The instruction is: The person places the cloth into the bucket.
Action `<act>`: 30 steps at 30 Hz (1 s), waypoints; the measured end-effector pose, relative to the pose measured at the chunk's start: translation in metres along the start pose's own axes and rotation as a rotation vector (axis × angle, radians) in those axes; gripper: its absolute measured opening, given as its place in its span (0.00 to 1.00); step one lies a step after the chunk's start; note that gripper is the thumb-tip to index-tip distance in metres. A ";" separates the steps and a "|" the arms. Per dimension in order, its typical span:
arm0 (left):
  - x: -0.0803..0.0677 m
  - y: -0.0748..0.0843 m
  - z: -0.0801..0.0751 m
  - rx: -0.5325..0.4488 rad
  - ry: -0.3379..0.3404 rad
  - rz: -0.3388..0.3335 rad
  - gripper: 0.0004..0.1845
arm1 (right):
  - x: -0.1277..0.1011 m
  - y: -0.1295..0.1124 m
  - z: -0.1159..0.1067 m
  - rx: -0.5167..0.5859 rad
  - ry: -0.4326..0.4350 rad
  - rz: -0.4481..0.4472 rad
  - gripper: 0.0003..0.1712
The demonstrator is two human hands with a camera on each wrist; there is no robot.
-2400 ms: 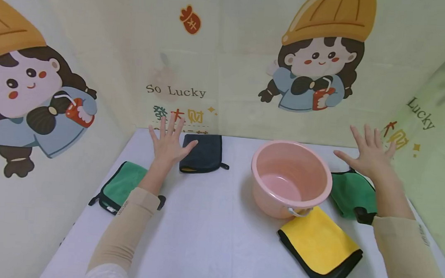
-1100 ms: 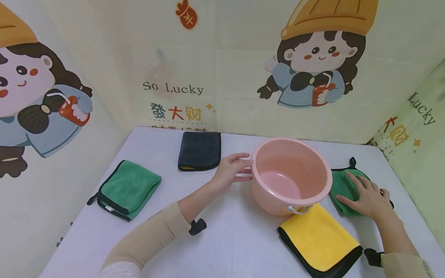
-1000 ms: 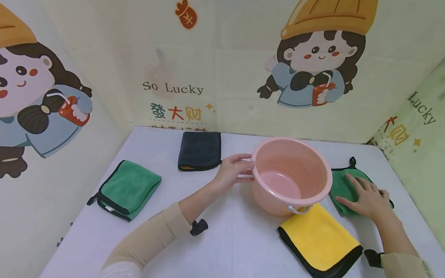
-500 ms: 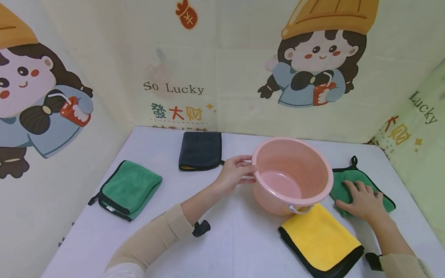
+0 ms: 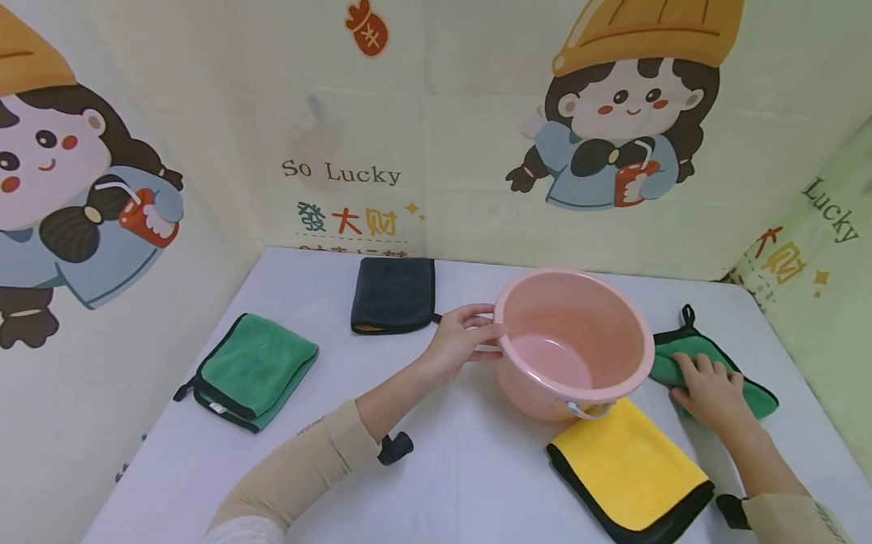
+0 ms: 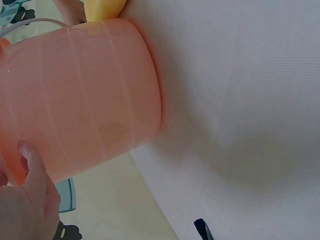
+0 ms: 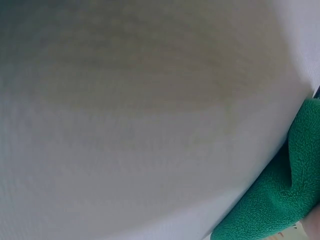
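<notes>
The pink bucket (image 5: 575, 343) stands upright on the table. My left hand (image 5: 456, 343) holds its rim from the left, and in the left wrist view the thumb (image 6: 31, 160) lies against the bucket's wall. On the right, my right hand (image 5: 712, 391) grips a green towel (image 5: 696, 348) with black edging and a black loop. The towel is bunched up under the curled fingers; its green folds (image 7: 280, 200) show at the right of the right wrist view, where most of the hand is out of frame.
A yellow towel (image 5: 628, 471) with black edging lies in front of the bucket, partly overlapped by it. Another folded green towel (image 5: 256, 370) is at the left, and a dark folded towel (image 5: 393, 294) lies near the back edge. Printed cloth (image 5: 471, 127) hangs behind the table.
Both hands came down from raised, spread positions. The left took hold of the bucket's rim; the right landed on the green towel, curled its fingers and bunched it up. The bucket stayed put.
</notes>
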State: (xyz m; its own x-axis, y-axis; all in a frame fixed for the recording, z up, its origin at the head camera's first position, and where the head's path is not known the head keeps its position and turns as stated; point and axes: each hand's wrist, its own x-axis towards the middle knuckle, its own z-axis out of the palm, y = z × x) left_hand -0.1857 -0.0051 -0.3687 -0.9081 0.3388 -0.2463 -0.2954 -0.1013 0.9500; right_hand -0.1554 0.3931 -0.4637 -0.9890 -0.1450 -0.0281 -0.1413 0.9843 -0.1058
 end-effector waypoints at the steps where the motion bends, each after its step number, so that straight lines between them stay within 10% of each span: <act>1: 0.000 0.000 0.000 0.001 0.000 0.002 0.24 | 0.000 0.000 0.001 -0.005 0.004 -0.003 0.32; 30: 0.002 -0.002 0.002 -0.026 0.028 0.008 0.23 | -0.008 -0.014 -0.049 -0.051 0.487 -0.013 0.25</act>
State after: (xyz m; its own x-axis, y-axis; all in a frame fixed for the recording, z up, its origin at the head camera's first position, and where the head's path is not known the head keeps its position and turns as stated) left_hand -0.1860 -0.0021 -0.3706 -0.9181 0.3119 -0.2446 -0.2958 -0.1285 0.9466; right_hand -0.1478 0.3858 -0.4130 -0.8907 -0.1055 0.4421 -0.1436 0.9882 -0.0535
